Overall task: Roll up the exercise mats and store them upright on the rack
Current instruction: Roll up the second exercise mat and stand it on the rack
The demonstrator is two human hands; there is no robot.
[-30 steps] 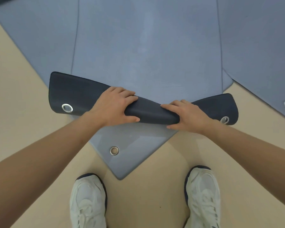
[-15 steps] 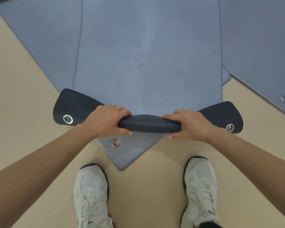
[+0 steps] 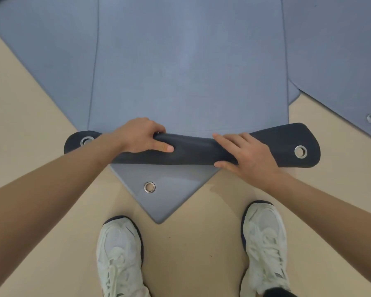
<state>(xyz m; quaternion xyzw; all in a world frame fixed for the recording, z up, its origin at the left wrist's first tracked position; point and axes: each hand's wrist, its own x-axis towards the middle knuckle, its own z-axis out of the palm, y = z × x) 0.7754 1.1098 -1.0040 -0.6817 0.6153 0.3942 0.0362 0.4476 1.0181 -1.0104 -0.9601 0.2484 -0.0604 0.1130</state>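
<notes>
A blue-grey exercise mat lies flat on the floor, stretching away from me. Its near end is curled over into a short roll that shows the dark underside, with a metal eyelet at the right corner and another at the left. My left hand grips the roll left of centre, fingers wrapped over its top. My right hand presses on the roll right of centre, fingers spread along it. No rack is in view.
Another mat's corner with an eyelet pokes out beneath the roll, pointing at my feet. More mats lie at the left and the right. My white shoes stand on the beige floor.
The folded dark flap has been turned over into a tighter roll and pushed a little away from me. Both hands shifted their hold on it; the right hand's fingers are now flatter.
</notes>
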